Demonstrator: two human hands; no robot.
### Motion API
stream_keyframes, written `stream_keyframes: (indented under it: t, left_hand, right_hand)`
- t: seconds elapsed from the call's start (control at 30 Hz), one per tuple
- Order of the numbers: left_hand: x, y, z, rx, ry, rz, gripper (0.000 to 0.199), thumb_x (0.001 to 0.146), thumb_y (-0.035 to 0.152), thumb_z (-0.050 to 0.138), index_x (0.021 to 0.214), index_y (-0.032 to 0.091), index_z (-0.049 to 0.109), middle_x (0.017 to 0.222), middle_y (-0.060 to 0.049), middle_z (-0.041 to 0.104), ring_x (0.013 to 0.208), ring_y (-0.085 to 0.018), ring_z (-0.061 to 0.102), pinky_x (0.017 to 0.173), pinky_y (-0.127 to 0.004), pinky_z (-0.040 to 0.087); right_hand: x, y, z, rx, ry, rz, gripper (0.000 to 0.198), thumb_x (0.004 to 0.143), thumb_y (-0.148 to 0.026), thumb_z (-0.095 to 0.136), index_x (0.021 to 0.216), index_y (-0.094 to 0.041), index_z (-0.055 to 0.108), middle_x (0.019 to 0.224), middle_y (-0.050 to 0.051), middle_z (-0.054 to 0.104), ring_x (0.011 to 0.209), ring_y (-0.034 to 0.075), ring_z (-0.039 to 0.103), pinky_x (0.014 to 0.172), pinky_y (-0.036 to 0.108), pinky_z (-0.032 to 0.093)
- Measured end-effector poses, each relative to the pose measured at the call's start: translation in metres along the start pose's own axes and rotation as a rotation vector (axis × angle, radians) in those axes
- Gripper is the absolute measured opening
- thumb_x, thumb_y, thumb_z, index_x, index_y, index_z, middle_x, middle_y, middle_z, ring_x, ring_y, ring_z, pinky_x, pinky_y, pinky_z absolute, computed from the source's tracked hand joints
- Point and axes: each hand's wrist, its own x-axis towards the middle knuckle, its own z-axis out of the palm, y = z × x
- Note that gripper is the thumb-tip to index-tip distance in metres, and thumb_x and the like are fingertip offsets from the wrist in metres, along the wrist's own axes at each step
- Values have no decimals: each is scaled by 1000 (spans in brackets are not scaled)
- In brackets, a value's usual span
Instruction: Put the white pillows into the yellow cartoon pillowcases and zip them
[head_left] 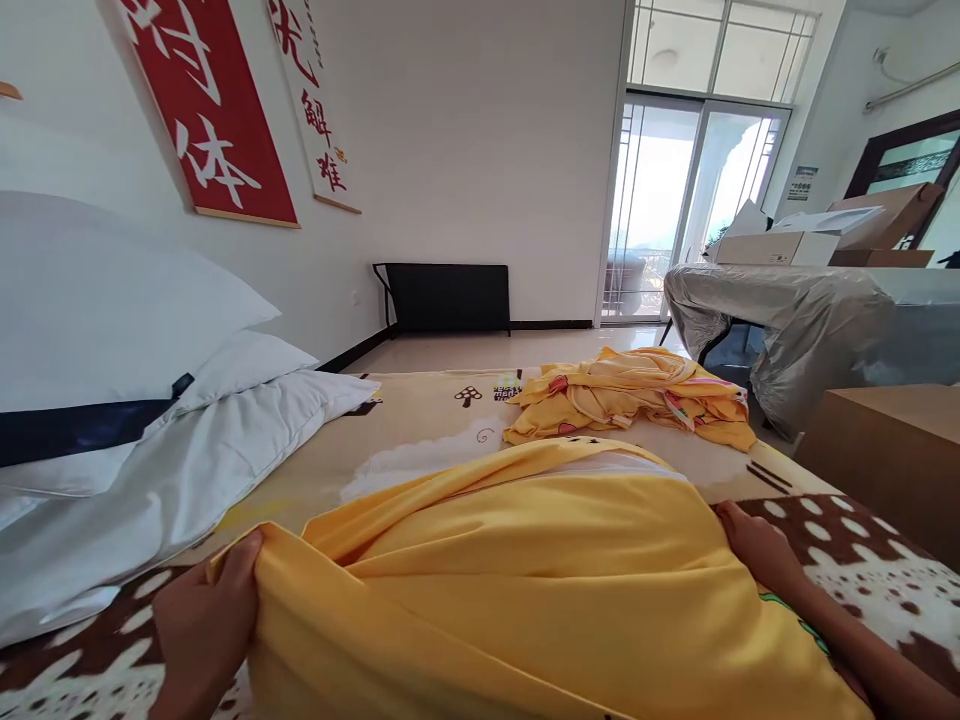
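A yellow pillowcase [525,560] spreads in front of me over the bed, with its mouth along the far side. Inside that mouth a strip of something white, apparently a pillow [622,463], shows; most of it is hidden by the cloth. My left hand [210,615] is closed around the pillowcase's left corner. At the right edge, my right hand [761,548] grips the cloth, its fingertips partly hidden. Beyond the pillowcase lies a crumpled heap of yellow printed bedding [630,395].
White pillows [112,300] are stacked on the left above white fabric [180,490]. Beneath everything is a patterned bed cover [420,410]. To the right stand a cardboard box [885,450] and a plastic-covered table [810,310] bearing boxes. A black folded panel [450,298] leans by the far wall.
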Motion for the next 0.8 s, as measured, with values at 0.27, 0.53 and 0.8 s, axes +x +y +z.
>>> stream_keyframes:
  t: [0.27, 0.53, 0.8]
  left_hand:
    - [-10, 9, -18, -116, -187, -71, 34, 37, 48, 59, 51, 19, 49, 54, 0, 55, 62, -17, 46, 47, -24, 38]
    - [-11, 14, -18, -139, -153, -104, 28, 39, 40, 60, 54, 17, 61, 60, -2, 64, 72, -22, 53, 54, -26, 45]
    - [-15, 15, -24, 57, -206, 27, 31, 51, 47, 53, 61, 18, 62, 68, -4, 68, 76, -26, 60, 53, -28, 49]
  right_hand:
    - [20, -11, -50, -139, 7, -173, 24, 87, -22, 42, 100, -14, 60, 96, 16, 67, 90, 29, 65, 69, 35, 44]
    - [-4, -180, -184, 209, 461, -1063, 52, 88, -52, 48, 130, -22, 48, 128, 10, 56, 120, 25, 49, 98, 42, 38]
    - [-29, -282, -96, 112, 209, -1402, 49, 89, -61, 38, 107, -21, 60, 95, 5, 65, 89, 19, 57, 78, 32, 42]
